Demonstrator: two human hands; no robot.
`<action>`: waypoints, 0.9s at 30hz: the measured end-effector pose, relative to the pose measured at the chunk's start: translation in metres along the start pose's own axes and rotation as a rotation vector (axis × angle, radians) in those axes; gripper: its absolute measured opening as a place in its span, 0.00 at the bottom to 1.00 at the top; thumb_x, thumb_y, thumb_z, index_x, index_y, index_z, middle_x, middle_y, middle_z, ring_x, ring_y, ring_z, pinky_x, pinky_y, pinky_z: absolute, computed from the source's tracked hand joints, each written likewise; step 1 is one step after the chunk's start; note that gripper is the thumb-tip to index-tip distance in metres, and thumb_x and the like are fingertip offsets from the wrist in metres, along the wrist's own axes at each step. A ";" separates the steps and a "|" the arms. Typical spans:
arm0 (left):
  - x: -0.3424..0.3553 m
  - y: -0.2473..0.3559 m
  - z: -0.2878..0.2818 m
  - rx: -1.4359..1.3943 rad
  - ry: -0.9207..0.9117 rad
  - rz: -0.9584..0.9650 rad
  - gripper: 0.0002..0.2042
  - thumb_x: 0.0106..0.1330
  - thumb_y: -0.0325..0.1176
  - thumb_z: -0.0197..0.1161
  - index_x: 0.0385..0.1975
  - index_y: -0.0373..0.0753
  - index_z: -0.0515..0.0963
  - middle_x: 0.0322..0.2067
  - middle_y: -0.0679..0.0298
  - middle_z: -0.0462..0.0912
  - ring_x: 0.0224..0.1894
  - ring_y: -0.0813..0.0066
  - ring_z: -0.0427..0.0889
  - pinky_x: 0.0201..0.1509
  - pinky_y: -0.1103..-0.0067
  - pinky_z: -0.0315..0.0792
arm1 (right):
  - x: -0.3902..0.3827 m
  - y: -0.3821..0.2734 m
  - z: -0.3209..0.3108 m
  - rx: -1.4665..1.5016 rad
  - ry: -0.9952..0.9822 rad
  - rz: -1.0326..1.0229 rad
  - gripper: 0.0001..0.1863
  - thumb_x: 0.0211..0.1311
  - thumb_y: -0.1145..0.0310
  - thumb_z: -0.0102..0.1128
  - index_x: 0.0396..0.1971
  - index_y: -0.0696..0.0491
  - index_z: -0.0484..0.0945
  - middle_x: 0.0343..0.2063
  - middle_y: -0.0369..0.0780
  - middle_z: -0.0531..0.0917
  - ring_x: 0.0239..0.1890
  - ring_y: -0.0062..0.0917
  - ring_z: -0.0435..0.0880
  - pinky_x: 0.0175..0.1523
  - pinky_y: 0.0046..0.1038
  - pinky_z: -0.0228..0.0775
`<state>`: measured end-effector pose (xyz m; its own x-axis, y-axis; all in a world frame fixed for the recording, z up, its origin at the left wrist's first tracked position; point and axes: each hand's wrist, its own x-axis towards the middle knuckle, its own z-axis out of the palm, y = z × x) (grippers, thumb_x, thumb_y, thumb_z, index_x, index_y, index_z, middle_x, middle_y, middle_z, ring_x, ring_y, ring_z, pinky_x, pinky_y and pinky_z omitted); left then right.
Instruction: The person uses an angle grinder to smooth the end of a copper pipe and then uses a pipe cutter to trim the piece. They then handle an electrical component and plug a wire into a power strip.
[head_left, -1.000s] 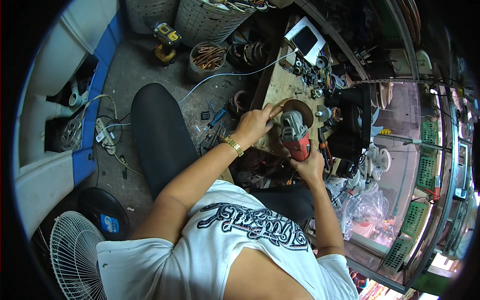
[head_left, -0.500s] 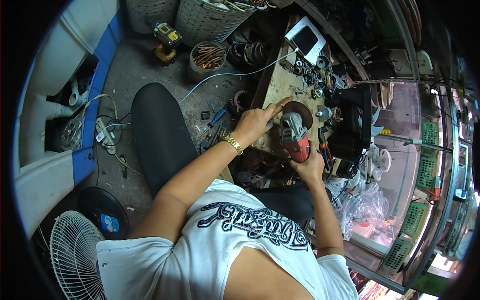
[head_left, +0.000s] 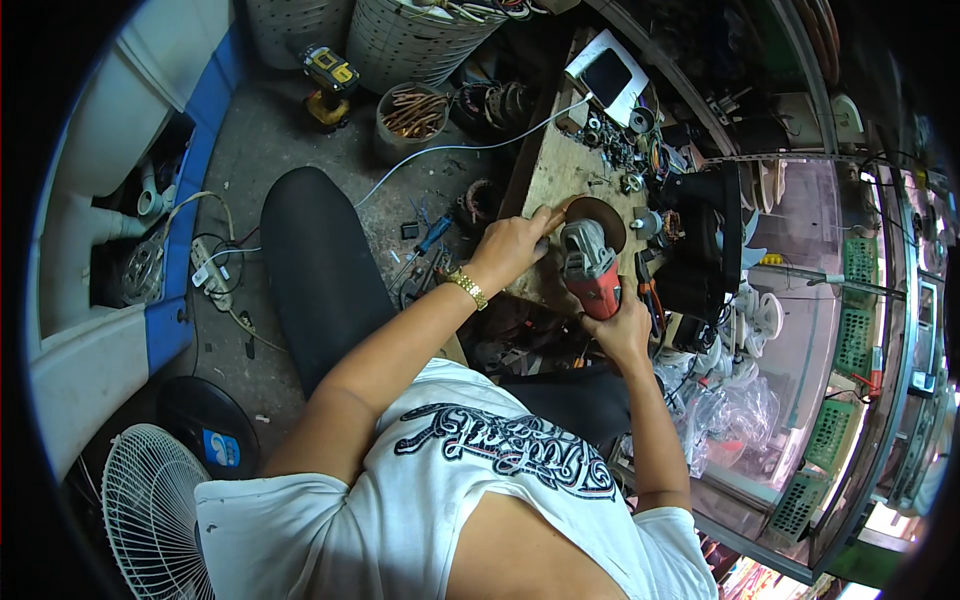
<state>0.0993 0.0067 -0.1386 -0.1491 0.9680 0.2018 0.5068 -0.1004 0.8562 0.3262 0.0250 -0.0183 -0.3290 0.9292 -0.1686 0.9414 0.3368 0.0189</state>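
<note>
My right hand (head_left: 622, 328) is closed around the red body of an angle grinder (head_left: 592, 275) with a grey metal head. Its round brown disc (head_left: 600, 222) sits above the workbench (head_left: 556, 182). Just left of the disc, my left hand (head_left: 510, 252) is closed on a slim copper-coloured piece (head_left: 566, 208). The tip of that piece reaches the disc's left edge; whether they touch, I cannot tell. A gold-coloured bracelet (head_left: 467, 288) circles my left wrist.
Small metal parts (head_left: 605, 140) and a white-framed device (head_left: 608, 78) lie on the bench's far end. Orange-handled pliers (head_left: 650, 290) rest right of the grinder. On the floor stand a bucket of copper pieces (head_left: 413, 112) and a yellow cordless drill (head_left: 330, 85). A white cable (head_left: 470, 148) crosses to the bench.
Both hands stay almost where they were, still gripping the same things. The copper-coloured piece shows slightly less of its tip beside the disc.
</note>
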 end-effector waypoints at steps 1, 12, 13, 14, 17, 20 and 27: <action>0.000 0.000 0.001 -0.010 -0.002 -0.011 0.23 0.58 0.34 0.70 0.48 0.37 0.67 0.25 0.46 0.82 0.33 0.44 0.83 0.35 0.58 0.77 | 0.000 0.000 0.000 0.007 0.005 0.003 0.51 0.33 0.56 0.78 0.62 0.62 0.68 0.38 0.54 0.85 0.41 0.50 0.84 0.48 0.45 0.76; 0.002 -0.002 0.000 -0.052 -0.005 -0.025 0.23 0.57 0.33 0.71 0.48 0.37 0.66 0.27 0.46 0.82 0.35 0.42 0.83 0.37 0.56 0.76 | -0.003 0.000 0.003 -0.007 0.039 -0.011 0.51 0.34 0.56 0.78 0.61 0.63 0.68 0.37 0.54 0.85 0.40 0.51 0.85 0.47 0.45 0.76; 0.002 0.000 0.000 -0.051 -0.009 -0.030 0.23 0.57 0.33 0.71 0.48 0.37 0.66 0.27 0.45 0.82 0.35 0.42 0.83 0.37 0.56 0.76 | -0.003 -0.002 0.002 0.000 0.035 -0.011 0.51 0.34 0.56 0.78 0.61 0.63 0.68 0.37 0.54 0.85 0.40 0.51 0.85 0.46 0.45 0.76; 0.001 0.001 0.000 -0.051 -0.012 -0.035 0.23 0.57 0.33 0.71 0.48 0.37 0.66 0.27 0.45 0.82 0.35 0.42 0.83 0.38 0.56 0.76 | -0.002 -0.004 0.000 0.007 0.031 -0.010 0.51 0.34 0.56 0.78 0.61 0.63 0.68 0.36 0.54 0.85 0.39 0.51 0.85 0.46 0.44 0.77; 0.000 -0.001 0.001 -0.072 0.013 -0.048 0.23 0.57 0.33 0.71 0.48 0.36 0.66 0.27 0.45 0.82 0.36 0.42 0.83 0.39 0.56 0.75 | 0.001 -0.005 -0.001 0.024 0.032 -0.021 0.50 0.34 0.56 0.78 0.61 0.63 0.68 0.35 0.55 0.85 0.39 0.51 0.85 0.46 0.44 0.77; 0.002 -0.002 0.004 -0.081 0.019 -0.063 0.23 0.57 0.32 0.70 0.48 0.36 0.66 0.27 0.45 0.82 0.36 0.41 0.82 0.39 0.56 0.75 | 0.000 -0.003 -0.001 0.022 0.056 -0.040 0.51 0.34 0.56 0.79 0.61 0.63 0.68 0.36 0.55 0.85 0.39 0.51 0.85 0.45 0.44 0.77; 0.006 0.000 0.002 -0.151 0.045 -0.102 0.20 0.57 0.32 0.70 0.44 0.35 0.67 0.28 0.44 0.82 0.37 0.40 0.82 0.39 0.55 0.75 | -0.002 0.001 0.005 0.025 0.053 -0.030 0.51 0.33 0.56 0.79 0.62 0.63 0.68 0.37 0.55 0.85 0.40 0.51 0.84 0.46 0.45 0.76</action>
<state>0.1001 0.0133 -0.1380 -0.2326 0.9640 0.1285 0.3542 -0.0391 0.9344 0.3281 0.0232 -0.0226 -0.3604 0.9255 -0.1161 0.9322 0.3618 -0.0100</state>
